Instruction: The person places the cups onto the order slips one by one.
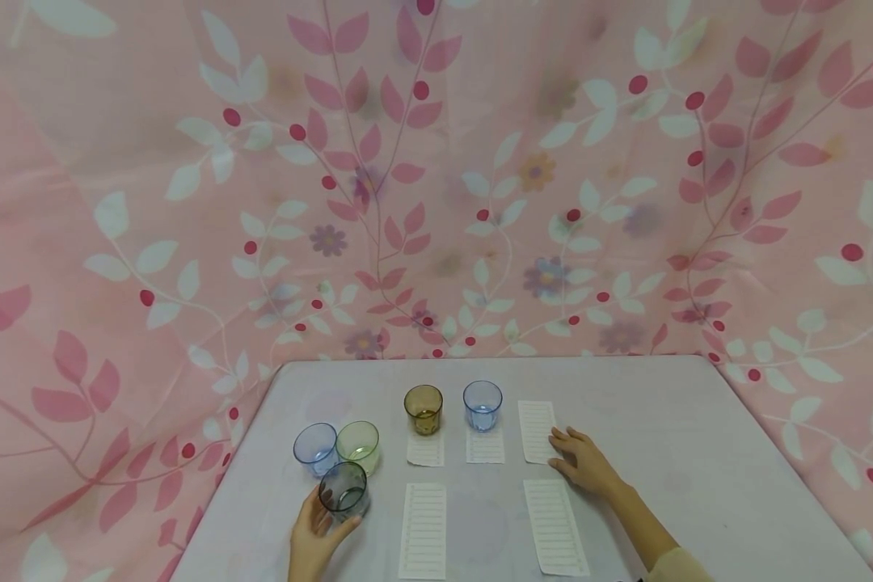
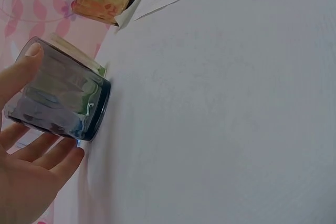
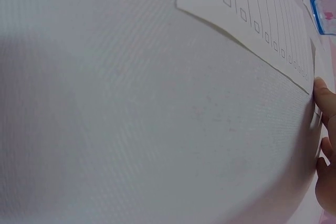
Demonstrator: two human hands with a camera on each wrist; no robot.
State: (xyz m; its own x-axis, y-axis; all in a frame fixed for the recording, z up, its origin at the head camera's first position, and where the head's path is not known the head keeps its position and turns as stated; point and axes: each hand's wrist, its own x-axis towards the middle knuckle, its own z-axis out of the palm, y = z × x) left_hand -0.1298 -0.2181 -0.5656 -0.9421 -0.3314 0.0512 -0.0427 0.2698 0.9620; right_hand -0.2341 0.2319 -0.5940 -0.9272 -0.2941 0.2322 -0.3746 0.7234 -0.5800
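At the left front, my left hand is around a dark grey glass, its thumb on one side and the fingers on the other. The left wrist view has the thumb against the glass wall. Just behind it stand a green glass and a blue glass. On the right, my right hand lies with loosely extended fingers at the edge of a printed paper strip. Another paper strip lies in front of that hand.
An amber glass and a second blue glass stand at the back, on paper strips. One more strip lies at the front middle of the white table. A pink floral cloth hangs behind.
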